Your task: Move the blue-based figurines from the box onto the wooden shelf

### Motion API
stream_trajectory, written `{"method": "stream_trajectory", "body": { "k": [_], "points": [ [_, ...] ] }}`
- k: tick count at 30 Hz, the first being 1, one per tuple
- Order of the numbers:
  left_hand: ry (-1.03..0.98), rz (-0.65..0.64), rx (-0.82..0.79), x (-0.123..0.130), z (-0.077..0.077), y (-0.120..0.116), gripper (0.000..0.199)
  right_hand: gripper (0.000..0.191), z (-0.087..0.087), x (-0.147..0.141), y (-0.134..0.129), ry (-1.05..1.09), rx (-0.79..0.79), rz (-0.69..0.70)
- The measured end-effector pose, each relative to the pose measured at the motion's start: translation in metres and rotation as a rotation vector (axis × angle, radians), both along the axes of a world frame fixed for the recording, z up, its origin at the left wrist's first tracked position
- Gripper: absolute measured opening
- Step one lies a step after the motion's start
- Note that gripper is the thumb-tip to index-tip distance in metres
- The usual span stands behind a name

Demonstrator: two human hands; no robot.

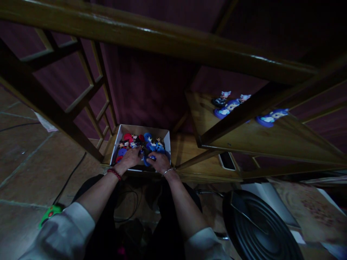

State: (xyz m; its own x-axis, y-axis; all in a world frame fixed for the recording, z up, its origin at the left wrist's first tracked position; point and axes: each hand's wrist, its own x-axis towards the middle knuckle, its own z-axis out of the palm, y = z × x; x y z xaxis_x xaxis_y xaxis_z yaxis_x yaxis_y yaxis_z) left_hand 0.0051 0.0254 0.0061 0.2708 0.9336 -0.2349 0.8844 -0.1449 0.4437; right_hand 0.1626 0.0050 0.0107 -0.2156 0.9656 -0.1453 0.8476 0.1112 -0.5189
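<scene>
A shallow white-rimmed cardboard box (pixel 168 142) holds several small toy figurines, with red ones (pixel 130 138) at the left and blue ones (pixel 153 144) at the right. My left hand (pixel 132 157) reaches over its near side, fingers curled at a small dark-blue figurine (pixel 141 153). Beside it, my right hand (pixel 160 163) grips a blue-purple figurine (pixel 152 157) between thumb and fingers. The two hands almost meet, and dim light blurs the fingertips. A purple disc-shaped base (pixel 122 152) lies near my left hand.
The box stands on a low wooden shelf (pixel 187 151) inside a lattice frame (pixel 92 86). Several figurines (pixel 230 106) stand on the raised shelf (pixel 206 122) at right. A phone (pixel 227 161) lies lower down. A round black stool (pixel 260 224) and a green object (pixel 50 213) flank my legs.
</scene>
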Motion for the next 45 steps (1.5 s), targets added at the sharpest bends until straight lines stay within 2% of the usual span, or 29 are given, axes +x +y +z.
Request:
{"method": "stream_trajectory", "body": {
  "k": [9, 17, 24, 29, 34, 38, 42, 45],
  "points": [
    [-0.088, 0.023, 0.036, 0.017, -0.002, 0.003, 0.038, 0.021, 0.007, 0.003, 0.001, 0.031, 0.026, -0.068],
    [-0.127, 0.007, 0.050, 0.023, 0.001, -0.004, 0.034, 0.022, 0.002, 0.013, 0.001, 0.082, 0.098, -0.135],
    [-0.145, 0.053, 0.219, 0.026, -0.004, 0.005, 0.030, 0.021, 0.006, 0.012, 0.000, 0.053, 0.101, -0.154],
    [-0.020, 0.050, 0.182, 0.037, -0.010, 0.015, 0.029, 0.022, 0.006, 0.014, -0.001, 0.039, 0.093, -0.163],
    [0.090, 0.029, 0.116, 0.048, -0.011, 0.016, 0.032, 0.021, 0.006, 0.018, -0.004, 0.055, 0.105, -0.170],
    [0.059, 0.106, 0.141, 0.050, -0.009, 0.016, 0.038, 0.021, 0.008, 0.020, -0.007, 0.036, 0.073, -0.198],
    [-0.062, 0.218, 0.168, 0.048, -0.012, 0.021, 0.037, 0.021, 0.009, 0.021, -0.008, 0.027, 0.062, -0.210],
    [-0.134, 0.215, 0.149, 0.049, -0.015, 0.024, 0.030, 0.022, 0.009, 0.021, -0.007, 0.025, 0.061, -0.206]
  ]
}}
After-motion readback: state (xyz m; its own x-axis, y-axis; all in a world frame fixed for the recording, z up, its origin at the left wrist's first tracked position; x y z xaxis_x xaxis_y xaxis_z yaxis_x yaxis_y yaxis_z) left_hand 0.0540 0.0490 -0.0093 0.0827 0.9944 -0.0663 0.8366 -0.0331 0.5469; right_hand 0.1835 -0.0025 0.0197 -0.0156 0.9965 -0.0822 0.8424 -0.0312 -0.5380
